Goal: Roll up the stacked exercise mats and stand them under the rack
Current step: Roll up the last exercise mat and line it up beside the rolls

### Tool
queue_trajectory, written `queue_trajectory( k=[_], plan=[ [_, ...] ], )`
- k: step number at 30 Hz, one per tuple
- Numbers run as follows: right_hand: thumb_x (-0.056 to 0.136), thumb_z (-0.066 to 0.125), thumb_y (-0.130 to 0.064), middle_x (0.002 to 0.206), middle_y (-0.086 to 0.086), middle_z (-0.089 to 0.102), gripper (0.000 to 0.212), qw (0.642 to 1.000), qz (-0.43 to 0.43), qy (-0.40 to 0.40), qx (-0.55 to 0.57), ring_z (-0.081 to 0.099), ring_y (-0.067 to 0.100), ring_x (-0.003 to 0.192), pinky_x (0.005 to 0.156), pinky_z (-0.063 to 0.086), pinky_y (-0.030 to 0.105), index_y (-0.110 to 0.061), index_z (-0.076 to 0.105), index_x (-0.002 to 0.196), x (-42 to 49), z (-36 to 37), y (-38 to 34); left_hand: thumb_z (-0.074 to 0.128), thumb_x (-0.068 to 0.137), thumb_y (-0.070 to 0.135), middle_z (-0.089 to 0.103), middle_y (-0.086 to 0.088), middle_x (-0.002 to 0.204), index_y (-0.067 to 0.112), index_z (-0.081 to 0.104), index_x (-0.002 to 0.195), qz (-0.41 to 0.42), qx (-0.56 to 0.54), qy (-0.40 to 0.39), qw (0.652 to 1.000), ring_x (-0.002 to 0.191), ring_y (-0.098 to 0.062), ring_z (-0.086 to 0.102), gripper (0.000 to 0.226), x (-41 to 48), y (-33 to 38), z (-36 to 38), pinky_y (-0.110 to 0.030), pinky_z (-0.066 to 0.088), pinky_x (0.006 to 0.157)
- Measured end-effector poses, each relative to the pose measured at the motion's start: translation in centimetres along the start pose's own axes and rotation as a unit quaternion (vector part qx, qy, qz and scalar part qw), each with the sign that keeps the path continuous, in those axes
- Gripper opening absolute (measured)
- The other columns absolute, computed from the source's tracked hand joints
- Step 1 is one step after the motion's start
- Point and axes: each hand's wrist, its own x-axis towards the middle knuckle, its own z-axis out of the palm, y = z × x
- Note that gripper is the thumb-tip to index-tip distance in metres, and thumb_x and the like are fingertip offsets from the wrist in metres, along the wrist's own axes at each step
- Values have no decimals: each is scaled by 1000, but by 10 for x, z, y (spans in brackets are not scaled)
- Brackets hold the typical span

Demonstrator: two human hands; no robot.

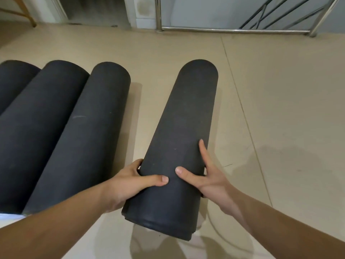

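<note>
A rolled black exercise mat (pixel 179 131) runs away from me over the beige floor, its near end lifted close to my body. My left hand (pixel 128 184) grips its left side with the thumb across the top. My right hand (pixel 203 176) clasps its right side, fingers spread along the roll. Three more rolled black mats (pixel 78 131) lie side by side on the floor to the left. A chrome metal rack (pixel 235 31) stands at the far wall, its lower bar just above the floor.
Beige tiled floor (pixel 280 109) stretches between the mats and the rack. A doorway with a white frame (pixel 130 14) is at the back centre. A wooden furniture leg (pixel 29 15) shows at the top left.
</note>
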Motion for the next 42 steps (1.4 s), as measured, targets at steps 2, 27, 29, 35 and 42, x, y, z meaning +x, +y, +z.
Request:
queue_trajectory(
  k=[2,27,29,35,42],
  plan=[
    [69,93,-56,117,-53,57,116,999,19,-10,30,60,-18,111,108,53,36,-73,13,151,-3,0,6,107,51,43,77,10,117,34,55,137,11,25,-4,1000,104,-18,77,101,0,5,-2,-40,61,93],
    [61,92,-71,153,-20,41,132,990,136,2,-22,52,23,135,106,47,67,-73,-5,150,-8,7,-25,92,41,74,46,2,137,52,8,154,98,253,94,958,111,-22,59,143,16,27,15,-42,58,95],
    [64,91,-69,149,-22,38,130,991,133,2,-12,50,23,133,107,46,67,-73,-6,150,-3,14,-29,93,39,70,53,5,134,53,15,153,107,227,97,963,111,-20,61,139,15,25,9,-43,59,95],
    [65,92,-64,152,-21,41,124,993,116,-14,-37,53,19,128,103,51,60,-74,2,151,14,20,-43,98,44,59,60,14,126,49,28,150,105,119,98,982,112,-15,63,128,12,17,-1,-41,59,97],
    [70,81,-74,146,-24,41,107,992,108,-26,-65,50,21,133,105,48,65,-75,9,150,35,28,-53,99,51,52,64,14,127,48,39,149,106,64,121,985,109,-13,68,115,2,12,-21,-32,60,87]
  ],
)
